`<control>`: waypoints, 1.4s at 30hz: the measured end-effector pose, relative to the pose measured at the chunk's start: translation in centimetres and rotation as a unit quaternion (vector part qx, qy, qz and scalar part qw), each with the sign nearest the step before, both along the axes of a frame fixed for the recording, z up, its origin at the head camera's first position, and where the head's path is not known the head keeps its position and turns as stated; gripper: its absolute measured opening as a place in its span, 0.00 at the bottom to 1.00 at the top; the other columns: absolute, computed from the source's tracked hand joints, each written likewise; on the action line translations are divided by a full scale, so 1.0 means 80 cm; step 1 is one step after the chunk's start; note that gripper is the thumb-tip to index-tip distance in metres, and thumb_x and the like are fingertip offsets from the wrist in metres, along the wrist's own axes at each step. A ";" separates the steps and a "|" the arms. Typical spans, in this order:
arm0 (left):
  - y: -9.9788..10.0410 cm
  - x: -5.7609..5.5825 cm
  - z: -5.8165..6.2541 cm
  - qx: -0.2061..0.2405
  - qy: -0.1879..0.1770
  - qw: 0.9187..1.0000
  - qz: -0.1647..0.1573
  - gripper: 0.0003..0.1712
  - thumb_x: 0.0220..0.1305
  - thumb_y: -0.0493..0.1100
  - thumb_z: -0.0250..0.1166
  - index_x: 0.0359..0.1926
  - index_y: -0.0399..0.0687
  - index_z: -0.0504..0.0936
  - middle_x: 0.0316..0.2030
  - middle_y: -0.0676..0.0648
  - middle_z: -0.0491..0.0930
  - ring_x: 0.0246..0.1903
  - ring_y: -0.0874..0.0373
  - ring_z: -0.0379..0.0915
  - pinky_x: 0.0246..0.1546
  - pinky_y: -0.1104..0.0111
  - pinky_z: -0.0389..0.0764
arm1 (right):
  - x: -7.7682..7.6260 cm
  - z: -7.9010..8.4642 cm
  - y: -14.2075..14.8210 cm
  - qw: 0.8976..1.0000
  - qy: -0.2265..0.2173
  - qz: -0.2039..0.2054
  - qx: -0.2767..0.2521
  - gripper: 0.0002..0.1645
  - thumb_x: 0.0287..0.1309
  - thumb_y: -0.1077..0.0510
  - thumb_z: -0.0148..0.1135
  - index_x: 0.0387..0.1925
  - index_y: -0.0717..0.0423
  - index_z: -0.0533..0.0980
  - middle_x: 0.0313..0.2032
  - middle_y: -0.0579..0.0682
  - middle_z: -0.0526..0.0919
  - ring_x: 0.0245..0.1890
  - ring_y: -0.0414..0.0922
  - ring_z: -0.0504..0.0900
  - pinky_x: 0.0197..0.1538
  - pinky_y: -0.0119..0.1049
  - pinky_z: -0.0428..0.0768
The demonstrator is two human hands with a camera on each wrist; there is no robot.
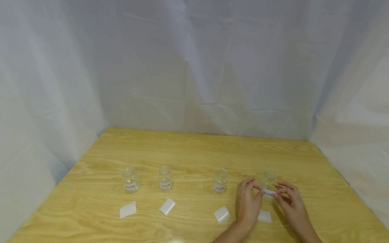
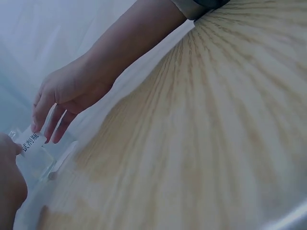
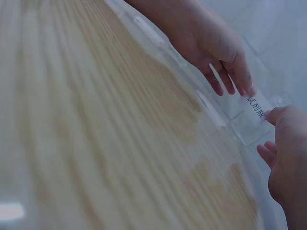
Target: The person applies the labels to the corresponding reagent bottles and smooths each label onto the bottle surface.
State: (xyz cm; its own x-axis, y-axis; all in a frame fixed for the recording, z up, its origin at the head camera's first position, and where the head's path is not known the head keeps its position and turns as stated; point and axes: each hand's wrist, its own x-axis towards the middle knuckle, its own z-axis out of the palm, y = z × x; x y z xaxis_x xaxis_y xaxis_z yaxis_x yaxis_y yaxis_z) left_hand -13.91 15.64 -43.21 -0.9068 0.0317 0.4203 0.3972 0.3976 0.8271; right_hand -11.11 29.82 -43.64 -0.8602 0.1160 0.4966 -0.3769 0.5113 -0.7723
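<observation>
Both hands meet at a small white label [image 1: 268,193] with dark printed characters, at the front of a clear glass bottle [image 1: 268,178] on the right. My left hand [image 1: 247,202] pinches the label's left end between thumb and finger. The opposite end is pinched by my right hand [image 1: 291,202], its other fingers loosely bent beside the bottle. Both wrist views show the label stretched between the fingertips, overlapping the bottle. A white paper piece [image 1: 264,216] lies on the table between the wrists, partly covered by the left hand.
Three more clear bottles stand in a row to the left, each with a white label: a far-left bottle [image 1: 130,180], a second [image 1: 165,178] and a third [image 1: 220,180]. White paper pieces [image 1: 128,210] lie before them on the wooden table [image 1: 188,148]. White sheets [image 1: 146,67] surround it.
</observation>
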 end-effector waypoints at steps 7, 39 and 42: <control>0.004 -0.007 -0.001 0.031 -0.042 0.998 -0.046 0.05 0.53 0.38 0.68 0.29 0.50 0.79 0.52 0.48 0.75 0.53 0.53 0.69 0.53 0.63 0.70 | -0.011 -0.009 0.013 1.000 0.011 0.023 -0.009 0.06 0.53 0.77 0.56 0.31 0.67 0.72 0.49 0.60 0.68 0.47 0.31 0.73 0.44 0.21 0.73; 0.019 -0.018 -0.011 0.116 -0.008 0.992 -0.039 0.09 0.47 0.27 0.68 0.25 0.42 0.78 0.41 0.48 0.79 0.40 0.60 0.75 0.34 0.82 0.75 | -0.023 -0.017 0.017 0.998 -0.004 0.014 -0.053 0.03 0.56 0.74 0.56 0.33 0.69 0.71 0.43 0.37 0.75 0.44 0.30 0.75 0.43 0.24 0.76; 0.019 -0.018 -0.012 0.118 -0.006 0.992 -0.037 0.09 0.47 0.27 0.69 0.25 0.42 0.78 0.40 0.49 0.79 0.38 0.62 0.75 0.34 0.82 0.75 | -0.023 -0.017 0.017 0.998 -0.009 0.010 -0.061 0.03 0.56 0.74 0.56 0.33 0.70 0.71 0.42 0.37 0.76 0.44 0.30 0.75 0.42 0.24 0.76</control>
State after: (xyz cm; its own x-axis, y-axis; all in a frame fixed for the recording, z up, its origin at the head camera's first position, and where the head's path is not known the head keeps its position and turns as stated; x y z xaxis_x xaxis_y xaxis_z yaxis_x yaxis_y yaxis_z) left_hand -15.37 17.19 -44.20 -0.9110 0.0009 0.4123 0.4070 0.1623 0.8989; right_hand -12.99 31.19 -44.96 -0.8718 0.1569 0.4641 -0.3718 0.4050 -0.8353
